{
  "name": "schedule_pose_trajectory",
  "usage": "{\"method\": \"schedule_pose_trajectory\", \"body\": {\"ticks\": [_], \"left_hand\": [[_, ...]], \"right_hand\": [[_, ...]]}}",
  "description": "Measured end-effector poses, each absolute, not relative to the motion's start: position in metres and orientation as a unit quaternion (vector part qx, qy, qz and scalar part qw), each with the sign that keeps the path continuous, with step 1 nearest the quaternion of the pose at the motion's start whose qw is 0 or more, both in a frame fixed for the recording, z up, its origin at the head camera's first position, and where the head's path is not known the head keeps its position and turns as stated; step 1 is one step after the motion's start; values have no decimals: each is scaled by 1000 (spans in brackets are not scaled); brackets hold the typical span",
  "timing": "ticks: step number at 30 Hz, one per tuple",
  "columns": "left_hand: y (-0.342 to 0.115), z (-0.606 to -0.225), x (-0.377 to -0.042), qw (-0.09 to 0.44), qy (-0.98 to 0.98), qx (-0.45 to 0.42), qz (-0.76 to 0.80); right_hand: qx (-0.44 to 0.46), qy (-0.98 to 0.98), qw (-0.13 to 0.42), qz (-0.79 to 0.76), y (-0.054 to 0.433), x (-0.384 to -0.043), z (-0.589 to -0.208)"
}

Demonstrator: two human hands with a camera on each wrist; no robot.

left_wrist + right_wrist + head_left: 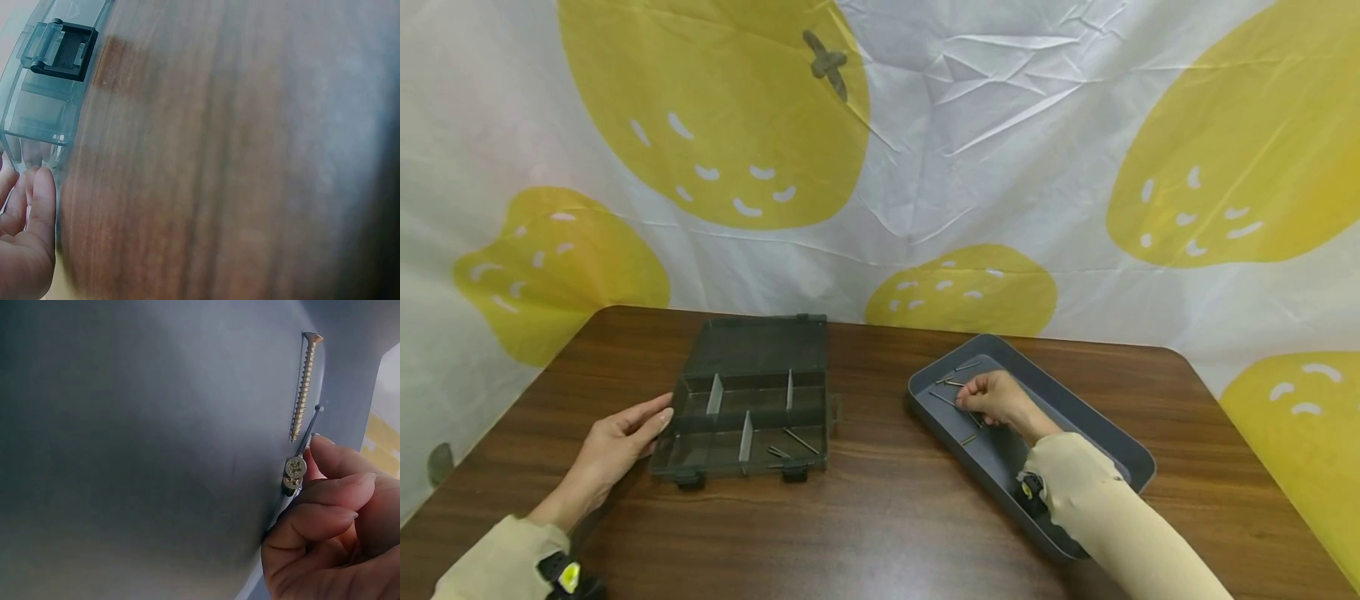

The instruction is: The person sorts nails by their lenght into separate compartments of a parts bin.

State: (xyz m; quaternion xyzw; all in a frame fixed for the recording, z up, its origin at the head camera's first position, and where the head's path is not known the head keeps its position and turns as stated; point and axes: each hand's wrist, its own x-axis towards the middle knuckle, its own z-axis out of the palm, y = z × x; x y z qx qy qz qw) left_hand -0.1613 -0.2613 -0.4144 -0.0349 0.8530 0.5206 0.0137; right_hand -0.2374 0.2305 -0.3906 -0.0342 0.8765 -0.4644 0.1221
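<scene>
My left hand [617,442] touches the left side of a dark see-through organizer box [671,446], thumb and fingers fairly straight along its edge. In the left wrist view the fingertips [42,178] meet the box's corner below a black latch [65,51]. Inside the grey tray [1120,433], my right hand [1000,400] reaches down with curled fingers. Its thumb and fingertips are right at a thin nail [310,428] and two screw heads [295,467]; I cannot tell whether they pinch one. A brass-coloured screw [304,387] lies just beyond.
The box stands with its lid [756,346] tipped back. Dividers split it, and a few screws or nails [801,440] lie in its front right compartment. More loose pieces [967,366] lie in the tray. A fruit-print cloth [925,167] hangs behind the wooden table [865,533].
</scene>
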Motion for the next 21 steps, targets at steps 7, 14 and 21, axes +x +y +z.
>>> {"method": "schedule_pose_trajectory", "body": {"ticks": [7,14,21], "left_hand": [[-261,-414,-161,15,853,-33,520],[-262,-415,-161,17,852,-34,522],[-261,-415,-161,17,852,-32,522]], "right_hand": [[-32,883,115,-454,229,-237,-392],[-34,890,106,-442,228,-236,-394],[-36,900,93,-425,227,-236,-395]]}}
